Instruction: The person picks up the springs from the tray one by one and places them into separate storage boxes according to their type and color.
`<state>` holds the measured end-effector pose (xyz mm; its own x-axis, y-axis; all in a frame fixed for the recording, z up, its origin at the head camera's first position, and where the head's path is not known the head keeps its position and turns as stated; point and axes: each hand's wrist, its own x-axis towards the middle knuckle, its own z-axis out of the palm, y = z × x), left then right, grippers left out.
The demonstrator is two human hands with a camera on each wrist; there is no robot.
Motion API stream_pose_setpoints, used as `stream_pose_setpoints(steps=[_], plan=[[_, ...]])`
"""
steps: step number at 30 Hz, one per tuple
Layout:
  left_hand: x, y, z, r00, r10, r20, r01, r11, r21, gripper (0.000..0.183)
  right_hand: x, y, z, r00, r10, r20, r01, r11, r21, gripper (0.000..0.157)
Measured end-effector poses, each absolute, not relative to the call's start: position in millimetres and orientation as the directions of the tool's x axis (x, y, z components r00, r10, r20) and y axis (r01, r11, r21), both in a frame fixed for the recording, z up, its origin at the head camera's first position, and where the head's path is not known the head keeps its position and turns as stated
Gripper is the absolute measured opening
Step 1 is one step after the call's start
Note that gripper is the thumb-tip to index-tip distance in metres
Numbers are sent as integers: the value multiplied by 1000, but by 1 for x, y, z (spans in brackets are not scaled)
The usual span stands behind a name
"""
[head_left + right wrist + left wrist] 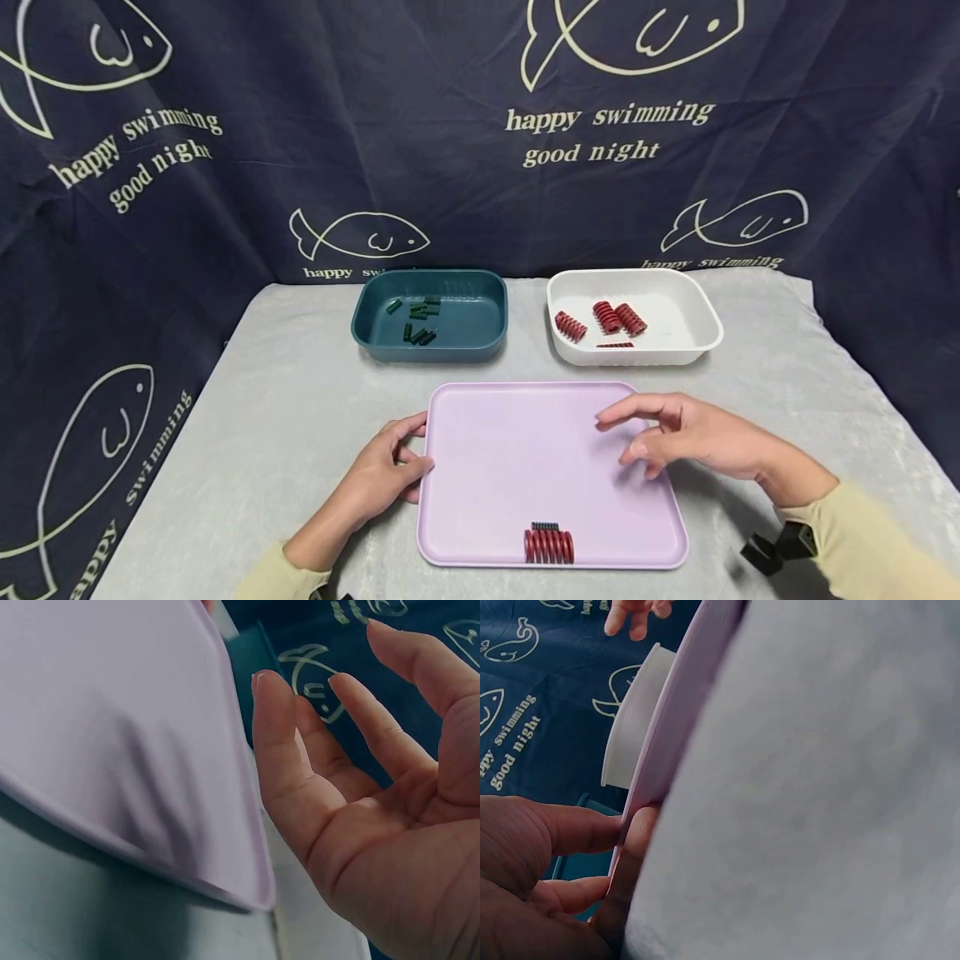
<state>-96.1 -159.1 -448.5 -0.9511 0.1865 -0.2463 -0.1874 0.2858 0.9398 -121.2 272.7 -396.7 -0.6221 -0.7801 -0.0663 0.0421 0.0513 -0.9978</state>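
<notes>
A lilac tray point(517, 467) lies in the middle of the table. My left hand point(386, 467) grips its left rim, thumb on one side and fingers on the other, as the left wrist view shows close up. Over the tray's right side hovers my right hand point(690, 433), fingers spread and loosely bent, with nothing in it; its shadow falls on the tray. At the tray's front edge a thick red coil spring point(549, 547) lies sideways, and a small dark green spring point(545, 526) sits just behind it.
Behind the tray, a teal bin point(431, 352) at left holds several small dark green springs point(423, 311). A white bin point(637, 357) at right holds several red springs point(630, 319). A dark blue printed cloth point(480, 167) hangs behind the grey-covered table point(285, 400).
</notes>
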Motion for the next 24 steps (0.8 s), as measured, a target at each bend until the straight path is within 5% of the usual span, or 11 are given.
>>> stream_pose_setpoints(steps=[11,24], plan=[[-96,-159,-449,-954,183,-238,-181,282,942,64,-80,243,-424,-536,-834,-132,221,12,-975,45],[-95,-160,-448,-953,189,-236,-183,263,947,64,-54,219,-430,-568,-792,-222,255,87,-963,41]])
